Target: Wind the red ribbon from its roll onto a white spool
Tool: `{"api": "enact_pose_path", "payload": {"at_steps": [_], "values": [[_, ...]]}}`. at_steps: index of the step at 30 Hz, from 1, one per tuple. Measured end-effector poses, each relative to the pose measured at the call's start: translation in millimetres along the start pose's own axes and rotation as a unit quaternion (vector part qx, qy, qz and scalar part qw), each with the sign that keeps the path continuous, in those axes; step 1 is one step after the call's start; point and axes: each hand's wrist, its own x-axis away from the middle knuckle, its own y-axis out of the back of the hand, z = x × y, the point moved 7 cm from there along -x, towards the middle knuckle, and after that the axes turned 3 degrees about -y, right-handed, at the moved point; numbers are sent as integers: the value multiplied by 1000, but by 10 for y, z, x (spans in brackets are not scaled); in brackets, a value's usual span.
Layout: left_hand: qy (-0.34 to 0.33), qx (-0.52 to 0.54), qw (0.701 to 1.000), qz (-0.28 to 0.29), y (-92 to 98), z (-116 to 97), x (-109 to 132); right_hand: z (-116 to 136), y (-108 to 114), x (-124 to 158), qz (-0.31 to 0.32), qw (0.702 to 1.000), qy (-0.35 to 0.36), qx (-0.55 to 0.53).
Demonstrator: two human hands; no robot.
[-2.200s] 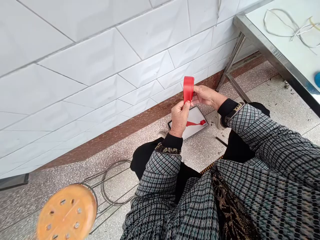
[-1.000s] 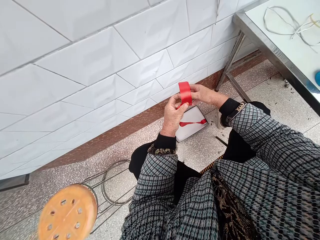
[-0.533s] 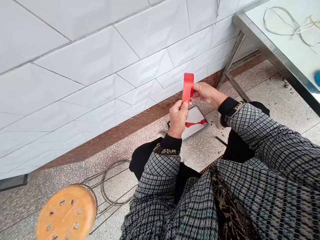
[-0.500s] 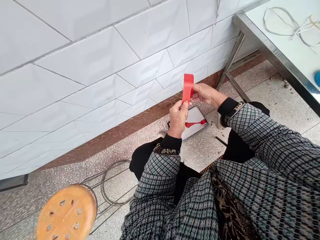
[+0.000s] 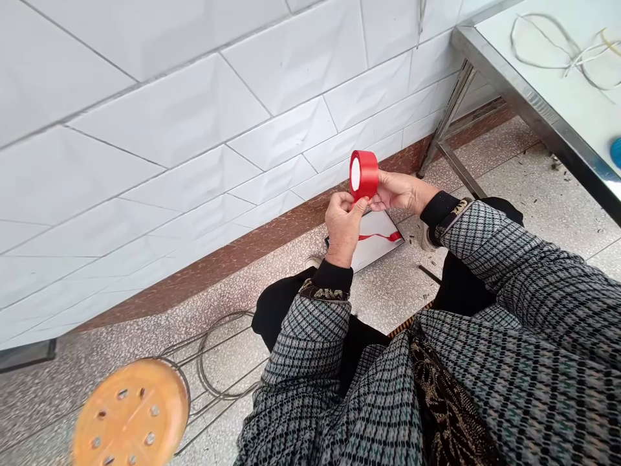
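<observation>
I see the red tape roll [image 5: 365,175] now turned from edge-on to core facing me, held above the white board [image 5: 383,249] on the floor, right hand [image 5: 402,192] and left hand [image 5: 342,223] each with a pinching grip on its rim.

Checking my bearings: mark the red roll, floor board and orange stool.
red roll [image 5: 370,173]: head view, red outer band.
floor board [image 5: 379,223]: head view, white face.
orange stool [image 5: 130,414]: head view, seat top.

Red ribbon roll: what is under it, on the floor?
Below the red ribbon roll, a dark-rimmed white board lies on the floor, a loose red strand across it. The left hand covers the board's left part.
</observation>
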Motion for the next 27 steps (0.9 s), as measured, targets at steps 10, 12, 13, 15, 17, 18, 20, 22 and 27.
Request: {"api": "enact_pose_path", "payload": {"at_steps": [10,12,13,15,17,18,20,22,27], "values": [[-78,-49,994,63,-11,-71,-53,-22,3,5,30,999,-19,26],[-62,-23,995,81,-23,-22,-75,-26,-7,23,31,998,-19,44],[-54,-6,995,87,-26,-5,-83,-23,-15,37,33,998,-17,56],[-37,35,994,95,-25,12,-91,18,-27,69,33,996,7,85],[-15,79,991,106,-21,15,-88,109,-23,106,20,991,63,119],[0,97,989,113,-19,14,-82,160,-17,124,9,986,96,136],[25,124,984,124,-8,12,-67,240,-8,155,-12,975,150,166],[38,137,981,129,0,5,-50,268,-16,161,-22,966,176,186],[16,111,989,100,-34,-7,-7,259,45,83,-74,968,179,162]]}}
